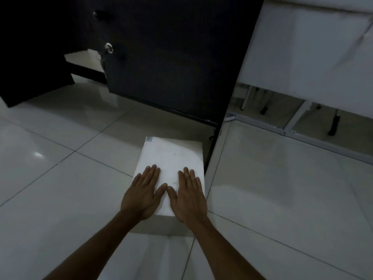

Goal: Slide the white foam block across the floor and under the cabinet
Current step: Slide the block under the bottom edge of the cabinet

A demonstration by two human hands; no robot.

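A white foam block [173, 156] lies flat on the tiled floor, its far end close to the bottom edge of a tall black cabinet [171, 63]. A narrow gap shows under the cabinet's front. My left hand [142, 194] rests palm down on the near left part of the block's top, fingers spread. My right hand [188, 196] lies flat beside it on the near right part, thumbs almost touching. Neither hand wraps around the block. A small printed label [149, 139] marks the block's far left corner.
Glossy pale floor tiles [60, 199] stretch left and toward me. A black cabinet side panel [226, 126] runs just right of the block. Beyond it, a white metal frame [290, 130] and thin legs stand under a white sheet [312, 47]. An open black door [30, 57] hangs at left.
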